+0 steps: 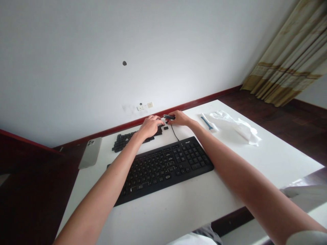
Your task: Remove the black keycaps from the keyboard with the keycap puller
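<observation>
A black keyboard [163, 166] lies on the white table, many of its keys removed on the left and middle, with the number pad keys in place. Behind it, loose black keycaps [122, 142] are set out in rows. My left hand [149, 126] reaches over the right end of these rows, fingers stretched out and touching the keycaps. My right hand [178, 118] is closed around a narrow dark grey tool [169, 116], whose kind I cannot make out. Beneath the fingers of both hands lie a few separate keycaps [166, 128].
A phone [90, 151] lies face down at the table's left edge. To the right are a blue plastic tool [206, 123] and a crumpled white plastic bag [236, 126]. The keyboard cable [174, 132] runs back towards my right hand. A wall stands behind the table.
</observation>
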